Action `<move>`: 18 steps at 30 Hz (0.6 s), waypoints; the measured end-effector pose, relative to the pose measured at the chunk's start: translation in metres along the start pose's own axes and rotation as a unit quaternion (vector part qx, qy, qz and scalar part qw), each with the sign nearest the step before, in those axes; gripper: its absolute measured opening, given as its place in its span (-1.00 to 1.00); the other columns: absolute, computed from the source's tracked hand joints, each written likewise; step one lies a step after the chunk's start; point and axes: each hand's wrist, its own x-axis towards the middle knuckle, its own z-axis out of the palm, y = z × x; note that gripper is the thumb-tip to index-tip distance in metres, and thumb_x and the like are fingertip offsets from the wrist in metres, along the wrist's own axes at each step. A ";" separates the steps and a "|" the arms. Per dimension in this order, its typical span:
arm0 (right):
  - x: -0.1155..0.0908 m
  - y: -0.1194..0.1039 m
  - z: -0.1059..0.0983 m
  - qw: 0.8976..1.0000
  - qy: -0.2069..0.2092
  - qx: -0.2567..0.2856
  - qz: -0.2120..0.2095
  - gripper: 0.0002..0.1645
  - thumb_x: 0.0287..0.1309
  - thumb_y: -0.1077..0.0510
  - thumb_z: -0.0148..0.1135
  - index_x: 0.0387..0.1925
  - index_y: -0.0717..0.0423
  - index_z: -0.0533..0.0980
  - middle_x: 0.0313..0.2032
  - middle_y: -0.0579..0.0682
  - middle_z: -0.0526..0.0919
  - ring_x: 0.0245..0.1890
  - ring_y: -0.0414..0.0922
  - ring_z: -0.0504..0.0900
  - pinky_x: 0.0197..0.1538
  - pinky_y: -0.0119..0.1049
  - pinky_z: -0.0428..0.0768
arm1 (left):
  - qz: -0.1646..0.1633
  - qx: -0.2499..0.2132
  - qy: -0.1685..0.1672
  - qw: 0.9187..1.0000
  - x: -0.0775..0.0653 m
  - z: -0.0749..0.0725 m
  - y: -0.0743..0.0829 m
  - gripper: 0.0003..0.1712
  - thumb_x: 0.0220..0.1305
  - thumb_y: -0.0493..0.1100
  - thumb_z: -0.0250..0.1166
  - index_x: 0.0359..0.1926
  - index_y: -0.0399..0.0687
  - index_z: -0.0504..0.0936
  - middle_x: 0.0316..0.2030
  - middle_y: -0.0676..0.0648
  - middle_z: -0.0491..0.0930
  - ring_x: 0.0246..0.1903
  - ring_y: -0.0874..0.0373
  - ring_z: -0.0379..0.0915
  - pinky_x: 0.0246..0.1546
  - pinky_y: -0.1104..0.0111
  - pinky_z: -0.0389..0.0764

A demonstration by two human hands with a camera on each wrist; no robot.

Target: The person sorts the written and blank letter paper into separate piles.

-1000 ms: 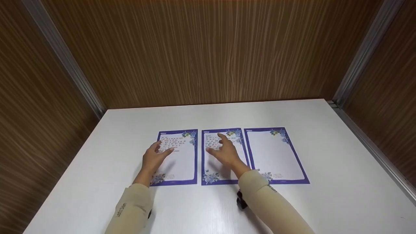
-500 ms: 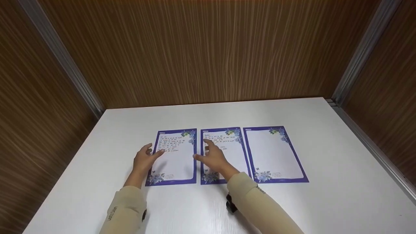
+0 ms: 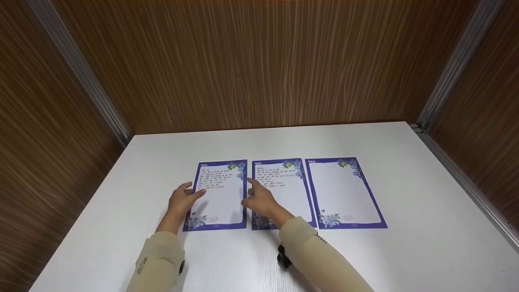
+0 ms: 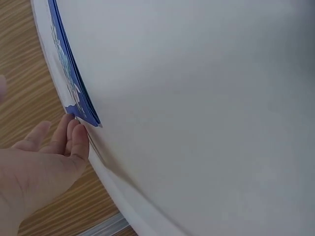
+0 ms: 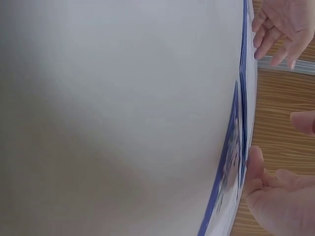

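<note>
On the white table we see three purple-bordered sheets lying flat side by side, with blue flowers printed at the far right and near left of each. The left sheet lies between the two hands, several lines of handwriting across its far half. A narrow strip of table parts it from the middle sheet, which carries handwriting too. Just beside that, at the right of the row, is the right sheet with its plain white middle.

We find the left hand at the left edge of the left sheet, thumb well apart from the loosely bent fingers and reaching over the written side. The right hand crosses the near left part of the middle sheet, its thumb and forefinger spread apart — the thumb tip over the left sheet's right border, the fingertip at the gap between the two sheets. Neither hand grips anything; whether the fingertips touch paper, we cannot tell.

Both forearms wear beige sleeves — turned back at the cuffs, with dark lettering. Beyond the table's far edge stands a wood-grained wall.
</note>
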 end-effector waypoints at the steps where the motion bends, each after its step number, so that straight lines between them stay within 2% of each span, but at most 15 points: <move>1: 0.000 0.000 0.001 1.000 -0.002 0.005 0.001 -0.05 0.04 0.22 0.25 0.44 0.13 0.06 0.19 0.28 0.42 0.12 0.16 0.47 0.13 -0.05 0.50 | 0.001 -0.001 -0.001 1.000 0.000 0.000 0.000 -0.14 0.26 0.01 0.26 0.40 -0.34 0.09 0.25 -0.43 0.28 0.23 -0.28 0.22 0.27 0.04 0.25; 6: 0.001 0.000 0.003 0.999 -0.006 0.032 0.008 -0.05 0.03 0.23 0.26 0.44 0.15 0.06 0.18 0.27 0.43 0.14 0.16 0.46 0.11 -0.06 0.52 | -0.001 -0.001 -0.004 1.000 0.001 0.000 0.000 -0.15 0.27 -0.01 0.26 0.39 -0.35 0.09 0.24 -0.43 0.28 0.22 -0.28 0.24 0.26 0.05 0.27; 12: 0.001 0.000 0.004 0.999 -0.002 0.036 0.017 -0.06 0.06 0.20 0.30 0.44 0.13 0.08 0.21 0.25 0.42 0.17 0.16 0.44 0.17 -0.03 0.47 | -0.009 -0.003 0.002 1.000 0.002 0.000 0.000 -0.14 0.26 -0.01 0.26 0.39 -0.37 0.09 0.26 -0.44 0.24 0.24 -0.29 0.20 0.28 0.05 0.23; 18: 0.002 0.000 0.004 0.998 -0.001 0.056 0.023 -0.06 0.07 0.19 0.32 0.43 0.12 0.09 0.20 0.25 0.42 0.13 0.14 0.47 0.15 -0.05 0.49 | -0.019 -0.024 0.003 1.000 0.004 -0.002 -0.002 -0.15 0.27 -0.03 0.24 0.39 -0.38 0.08 0.27 -0.44 0.22 0.26 -0.29 0.17 0.29 0.06 0.21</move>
